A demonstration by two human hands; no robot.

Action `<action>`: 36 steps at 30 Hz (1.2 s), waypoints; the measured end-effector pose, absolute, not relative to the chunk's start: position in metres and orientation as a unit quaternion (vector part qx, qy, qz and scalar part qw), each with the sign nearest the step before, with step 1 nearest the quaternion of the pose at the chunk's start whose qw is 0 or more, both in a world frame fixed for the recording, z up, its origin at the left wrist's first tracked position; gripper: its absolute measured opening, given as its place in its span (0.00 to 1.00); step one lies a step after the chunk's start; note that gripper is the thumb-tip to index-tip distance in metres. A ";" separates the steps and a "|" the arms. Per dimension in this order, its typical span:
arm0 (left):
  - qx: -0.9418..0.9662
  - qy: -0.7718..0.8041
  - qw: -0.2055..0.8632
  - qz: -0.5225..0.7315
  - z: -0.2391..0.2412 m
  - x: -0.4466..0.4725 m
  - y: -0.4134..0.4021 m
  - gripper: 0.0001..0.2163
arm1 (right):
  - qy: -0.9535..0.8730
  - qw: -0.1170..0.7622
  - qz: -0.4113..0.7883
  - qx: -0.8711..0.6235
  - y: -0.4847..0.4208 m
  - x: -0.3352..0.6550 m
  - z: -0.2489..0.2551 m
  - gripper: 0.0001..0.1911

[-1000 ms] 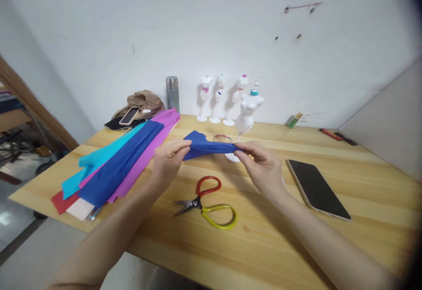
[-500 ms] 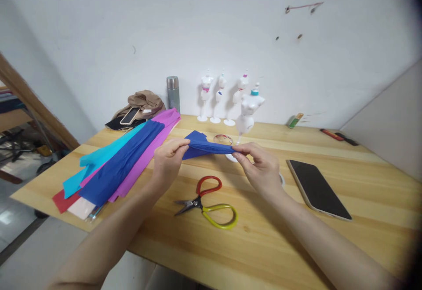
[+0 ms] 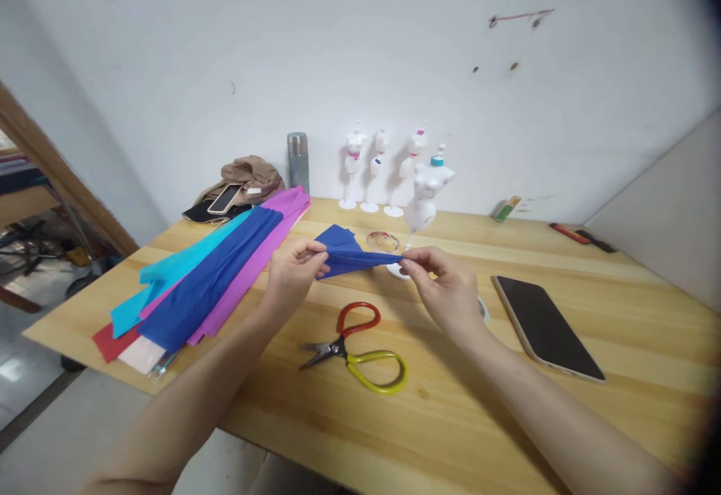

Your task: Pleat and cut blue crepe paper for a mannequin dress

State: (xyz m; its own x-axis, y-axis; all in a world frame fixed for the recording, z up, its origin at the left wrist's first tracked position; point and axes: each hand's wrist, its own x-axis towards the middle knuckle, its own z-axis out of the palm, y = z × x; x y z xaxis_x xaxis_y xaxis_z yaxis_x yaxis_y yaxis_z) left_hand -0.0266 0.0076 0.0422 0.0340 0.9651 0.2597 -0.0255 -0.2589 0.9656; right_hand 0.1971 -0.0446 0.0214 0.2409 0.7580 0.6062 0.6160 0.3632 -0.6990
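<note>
Between my hands a narrow folded strip of blue crepe paper (image 3: 366, 258) is stretched level above the table. My left hand (image 3: 296, 266) pinches its left end, and my right hand (image 3: 442, 281) pinches the right end between thumb and fingers. Behind the strip lies another blue paper piece (image 3: 338, 239), partly hidden. Scissors (image 3: 338, 347) with one red and one yellow handle rest nearer to me, blades slightly apart. Just beyond my right hand stands a small white dress form (image 3: 423, 198) with a teal neck band; the strip and hand cover part of its base.
Long crepe paper sheets (image 3: 214, 277) in blue, turquoise, purple and red lie at the left. Several smaller dress forms (image 3: 354, 157) and a thermos flask (image 3: 298, 163) line the wall. A large phone (image 3: 546, 326) lies right; a clear round dish (image 3: 383, 241) sits mid-table.
The strip between my hands looks narrower and tauter. My left fingers have shifted their hold on its left end. The whole view has moved slightly; the other things stay put.
</note>
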 end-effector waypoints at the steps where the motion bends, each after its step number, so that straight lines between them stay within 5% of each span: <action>1: 0.557 0.416 0.456 0.556 0.044 -0.026 0.007 0.05 | -0.606 0.556 0.082 -0.563 -0.044 0.197 0.021 0.06; 12: 0.538 0.391 0.464 0.585 0.048 -0.028 0.007 0.06 | -0.533 0.651 0.203 -0.502 -0.037 0.196 0.019 0.07; 36: 0.645 0.385 0.339 0.566 0.033 -0.034 0.011 0.10 | -0.583 0.640 0.141 -0.481 -0.040 0.199 0.018 0.07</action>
